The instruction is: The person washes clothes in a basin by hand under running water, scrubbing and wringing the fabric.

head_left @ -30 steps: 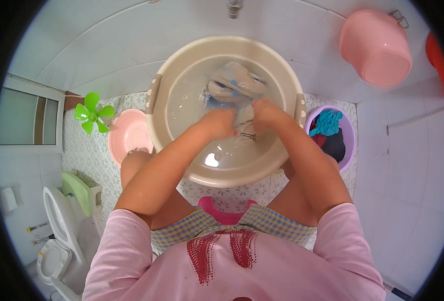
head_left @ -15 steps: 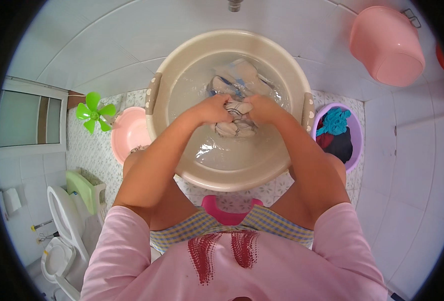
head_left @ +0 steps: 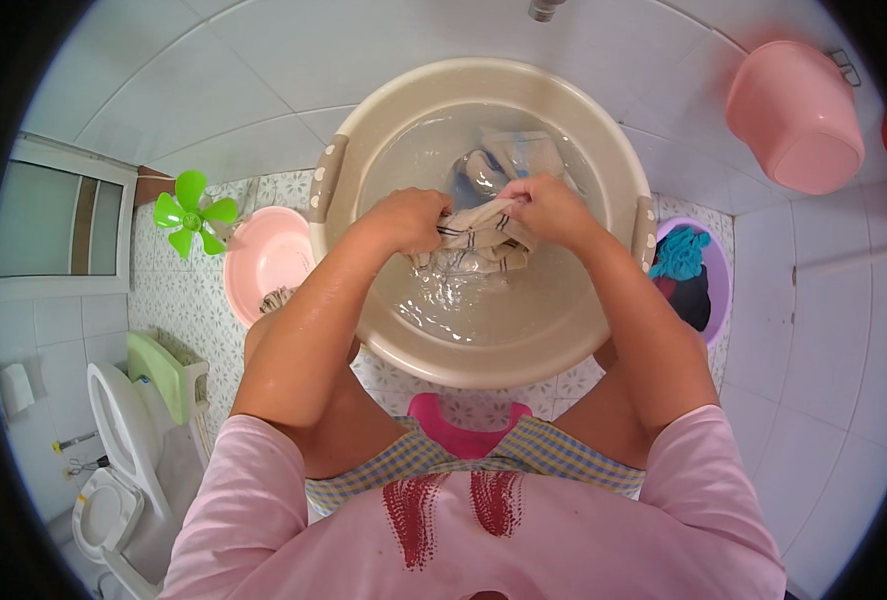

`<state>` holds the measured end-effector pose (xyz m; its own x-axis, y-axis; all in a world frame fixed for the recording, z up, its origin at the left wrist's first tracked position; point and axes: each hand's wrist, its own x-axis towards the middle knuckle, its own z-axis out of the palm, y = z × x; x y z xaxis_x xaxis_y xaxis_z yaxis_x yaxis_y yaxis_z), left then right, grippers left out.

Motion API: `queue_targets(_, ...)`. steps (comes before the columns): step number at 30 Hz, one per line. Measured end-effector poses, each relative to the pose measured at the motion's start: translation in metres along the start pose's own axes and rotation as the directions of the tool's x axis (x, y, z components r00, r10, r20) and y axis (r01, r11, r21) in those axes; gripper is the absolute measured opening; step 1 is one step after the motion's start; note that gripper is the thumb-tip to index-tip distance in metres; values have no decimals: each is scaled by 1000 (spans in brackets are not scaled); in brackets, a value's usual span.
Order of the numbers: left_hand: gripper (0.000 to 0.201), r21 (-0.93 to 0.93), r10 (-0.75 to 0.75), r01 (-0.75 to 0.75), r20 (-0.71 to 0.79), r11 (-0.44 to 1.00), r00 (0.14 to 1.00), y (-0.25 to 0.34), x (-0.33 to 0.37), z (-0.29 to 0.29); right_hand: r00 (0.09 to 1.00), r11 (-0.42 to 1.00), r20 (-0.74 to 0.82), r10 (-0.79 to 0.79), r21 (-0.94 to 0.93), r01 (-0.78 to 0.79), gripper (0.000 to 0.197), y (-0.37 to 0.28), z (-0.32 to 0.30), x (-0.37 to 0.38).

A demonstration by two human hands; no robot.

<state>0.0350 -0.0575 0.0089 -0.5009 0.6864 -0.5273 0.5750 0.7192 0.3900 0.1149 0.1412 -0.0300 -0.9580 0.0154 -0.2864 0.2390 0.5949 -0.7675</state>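
Observation:
A wide beige tub (head_left: 463,372) of cloudy water stands before me. Over the water my left hand (head_left: 413,220) and my right hand (head_left: 548,207) grip a wet beige cloth (head_left: 481,238) with thin dark stripes. Its upper edge is bunched between them, and its lower part dips into the water. My left fingers are curled round one end; my right thumb and fingers pinch the other. Just beyond my hands another beige and blue piece of cloth (head_left: 528,155) lies partly under the water.
Left of the tub are a pink basin (head_left: 263,255) and a green fan (head_left: 193,220); a white toilet (head_left: 123,420) stands lower left. At the right sits a purple basin (head_left: 720,290) of clothes. A pink bucket (head_left: 798,120) hangs on the wall, and a pink stool (head_left: 468,435) is below me.
My hands have moved farther apart, drawing the bunched striped cloth out between them. The whole view has shifted slightly, with the tub now farther right.

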Motion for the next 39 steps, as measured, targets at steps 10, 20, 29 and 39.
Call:
queue_targets(10, 58, -112, 129, -162, -250, 980, 959, -11, 22, 33, 953, 842, 170, 251, -524, -128, 39, 0, 4, 7)
queue_targets(20, 33, -314, -141, 94, -130, 945, 981, -6, 42, 33, 976, 906, 103, 192, -402, -136, 44, 21, 16, 10)
queue_targets(29, 41, -276, -247, 210, -106, 938, 963, 6, 27, 7, 972, 861, -198, 128, -465, -208, 26, 27, 9, 7)
queue_targets(39, 48, -118, 39, -40, -5, 992, 999, -16, 45, 57, 947, 944, 284, 153, -325, -55, 50, 10, 20, 8)
